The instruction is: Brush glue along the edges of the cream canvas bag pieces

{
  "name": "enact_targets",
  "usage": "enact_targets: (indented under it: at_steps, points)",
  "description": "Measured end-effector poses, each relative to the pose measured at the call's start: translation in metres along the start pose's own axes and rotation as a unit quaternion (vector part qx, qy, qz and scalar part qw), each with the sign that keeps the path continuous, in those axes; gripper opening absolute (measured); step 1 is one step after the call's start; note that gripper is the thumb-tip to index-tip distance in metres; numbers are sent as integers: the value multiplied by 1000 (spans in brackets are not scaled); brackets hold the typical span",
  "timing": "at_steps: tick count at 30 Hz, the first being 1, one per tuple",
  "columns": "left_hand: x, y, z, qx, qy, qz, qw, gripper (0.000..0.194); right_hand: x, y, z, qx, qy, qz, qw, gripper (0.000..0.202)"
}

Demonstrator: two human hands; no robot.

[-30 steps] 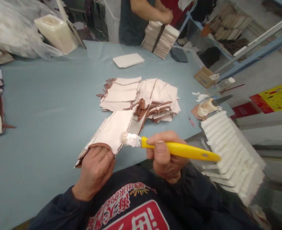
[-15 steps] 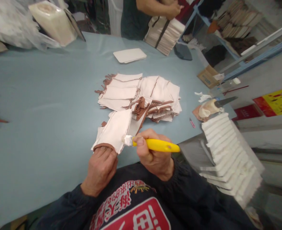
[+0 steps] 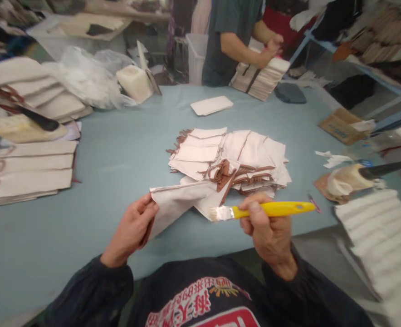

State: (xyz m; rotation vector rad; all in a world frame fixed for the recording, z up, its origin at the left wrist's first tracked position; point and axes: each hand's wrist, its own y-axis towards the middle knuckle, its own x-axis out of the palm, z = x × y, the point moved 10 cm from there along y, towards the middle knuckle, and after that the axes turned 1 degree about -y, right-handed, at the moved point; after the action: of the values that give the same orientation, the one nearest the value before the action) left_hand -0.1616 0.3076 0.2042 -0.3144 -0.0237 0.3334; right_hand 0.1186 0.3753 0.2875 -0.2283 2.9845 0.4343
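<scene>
My left hand (image 3: 132, 229) pinches the near corner of a cream fabric piece with brown trim (image 3: 183, 202), lifted off the light-blue table (image 3: 119, 154). My right hand (image 3: 266, 227) grips a yellow-handled brush (image 3: 261, 210); its white, paste-coated bristles touch the fabric's right edge. Just beyond lies a spread pile of similar cream pieces with brown straps (image 3: 234, 156).
Stacks of cream pieces (image 3: 30, 168) lie at the left. A ribbed white stack (image 3: 380, 236) stands at the right, beside a paste lump with a dark knife (image 3: 353, 179). Across the table a person (image 3: 234, 41) handles a bundle (image 3: 261, 77). A white pad (image 3: 211, 105) and cardboard box (image 3: 339, 125) lie farther back.
The view has tilted up and shifted. My left hand has turned the fabric piece flatter and moved to its corner. The brush has slid from the piece's near edge out to its right edge.
</scene>
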Motion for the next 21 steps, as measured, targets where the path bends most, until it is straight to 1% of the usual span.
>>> enact_targets:
  at_steps: [1, 2, 4, 5, 6, 7, 8, 9, 10, 11, 12, 13, 14, 15, 17, 18, 19, 21]
  points:
    - [-14, 5, 15, 2, -14, 11, 1000, 39, -6, 3, 7, 19, 12, 9, 1000, 30]
    - [-29, 8, 32, 21, -7, 22, 1000, 39, -12, 5, 13, 35, 21, 18, 999, 32]
    - [-55, 7, 66, 85, 56, 40, 994, 30, -21, 8, 24, 62, 38, 42, 996, 34]
    - [-64, 2, 80, 122, 103, 45, 986, 24, -24, 9, 29, 75, 48, 54, 995, 35]
    - [-72, -4, 88, 154, 149, 50, 975, 20, -26, 10, 34, 88, 58, 63, 992, 36]
    - [-78, -12, 89, 177, 186, 53, 965, 18, -28, 11, 38, 98, 69, 70, 990, 36]
    - [-85, -19, 83, 188, 211, 57, 958, 17, -28, 12, 42, 104, 78, 75, 989, 37]
    - [-93, -25, 69, 187, 222, 63, 955, 18, -28, 12, 45, 110, 85, 78, 987, 38]
    - [-102, -31, 50, 176, 224, 69, 956, 19, -26, 13, 49, 113, 91, 76, 986, 38]
    - [-115, -35, 26, 158, 219, 87, 959, 22, -24, 13, 54, 117, 94, 71, 986, 38]
    - [-130, -39, -1, 129, 201, 115, 964, 26, -21, 13, 59, 122, 95, 62, 986, 39]
    - [-147, -45, -30, 104, 169, 158, 967, 30, -16, 12, 65, 129, 95, 46, 986, 39]
    - [-159, -49, -58, 80, 157, 182, 967, 32, -10, 11, 70, 137, 93, 28, 986, 40]
    - [-168, -53, -85, 55, 147, 194, 968, 33, -5, 11, 75, 143, 91, 13, 986, 40]
    - [-179, -62, -137, -4, 113, 218, 969, 32, 6, 10, 82, 152, 82, -18, 985, 41]
    - [-183, -67, -159, -32, 92, 228, 969, 31, 10, 10, 83, 154, 77, -31, 985, 42]
    - [-185, -73, -177, -55, 68, 242, 966, 30, 15, 10, 83, 154, 71, -44, 985, 43]
    - [-190, -83, -203, -83, 28, 273, 958, 29, 22, 11, 81, 152, 60, -66, 984, 45]
